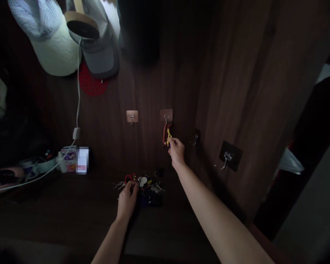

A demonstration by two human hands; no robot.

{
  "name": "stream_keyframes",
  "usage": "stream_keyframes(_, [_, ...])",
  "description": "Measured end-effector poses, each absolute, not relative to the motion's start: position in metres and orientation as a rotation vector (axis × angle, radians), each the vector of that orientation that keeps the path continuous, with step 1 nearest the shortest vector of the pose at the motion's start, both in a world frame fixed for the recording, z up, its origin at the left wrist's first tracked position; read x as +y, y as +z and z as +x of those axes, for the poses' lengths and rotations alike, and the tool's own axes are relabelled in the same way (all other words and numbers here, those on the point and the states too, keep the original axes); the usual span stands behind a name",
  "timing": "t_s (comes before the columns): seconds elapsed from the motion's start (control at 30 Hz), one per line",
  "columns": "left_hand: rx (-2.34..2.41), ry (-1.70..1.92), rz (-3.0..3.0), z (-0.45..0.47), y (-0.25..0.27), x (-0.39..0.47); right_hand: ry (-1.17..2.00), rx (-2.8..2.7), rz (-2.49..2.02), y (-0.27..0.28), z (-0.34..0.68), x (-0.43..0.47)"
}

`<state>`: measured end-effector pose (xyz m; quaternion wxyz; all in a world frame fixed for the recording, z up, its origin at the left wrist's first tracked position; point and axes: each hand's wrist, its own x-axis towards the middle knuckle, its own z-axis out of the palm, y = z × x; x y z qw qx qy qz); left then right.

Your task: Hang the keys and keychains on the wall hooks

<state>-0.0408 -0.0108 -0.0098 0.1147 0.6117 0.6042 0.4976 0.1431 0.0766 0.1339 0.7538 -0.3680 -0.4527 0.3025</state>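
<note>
My right hand (176,149) is raised to the wooden back panel, its fingers pinched on a thin yellow cord (169,132). Beside the cord a reddish-brown strap (164,134) hangs just under a small metal hook (166,116). Whether the yellow cord touches the hook, I cannot tell. Lower down, my left hand (128,198) rests at the left side of a pile of keys (143,181) on the dark shelf. Its fingertips are drawn together near a red ring (128,179); what they hold, if anything, is hidden.
Another hook (132,117) is on the panel to the left; two hooks (196,137), (227,157) are on the right side wall. Caps (99,60) and a round lamp (81,25) with a white cable (78,88) hang upper left. A lit phone-like screen (82,160) stands beside small boxes.
</note>
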Motion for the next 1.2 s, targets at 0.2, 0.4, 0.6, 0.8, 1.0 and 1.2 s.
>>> stream_keyframes(0.2, [1.750, 1.480, 1.787, -0.040, -0.008, -0.012, 0.778, -1.005, -0.773, 0.174, 0.140, 0.089])
stream_keyframes(0.4, [1.743, 1.503, 1.770, -0.039, -0.006, -0.013, 1.003, -0.905, -0.796, 0.183, 0.140, 0.097])
stream_keyframes(0.6, [1.726, 1.500, 1.757, -0.040, -0.005, -0.014, 1.180, -0.791, -0.768, 0.174, 0.142, 0.102])
stream_keyframes(0.8, [1.724, 1.520, 1.750, -0.040, -0.006, -0.012, 1.263, -0.797, -0.804, 0.156, 0.143, 0.103])
stream_keyframes(1.0, [1.780, 1.457, 1.771, -0.039, -0.004, -0.013, 1.290, -0.774, -0.858, 0.126, 0.145, 0.101])
stream_keyframes(1.2, [1.785, 1.440, 1.797, -0.040, -0.006, -0.013, 1.310, -0.774, -0.908, 0.087, 0.147, 0.093])
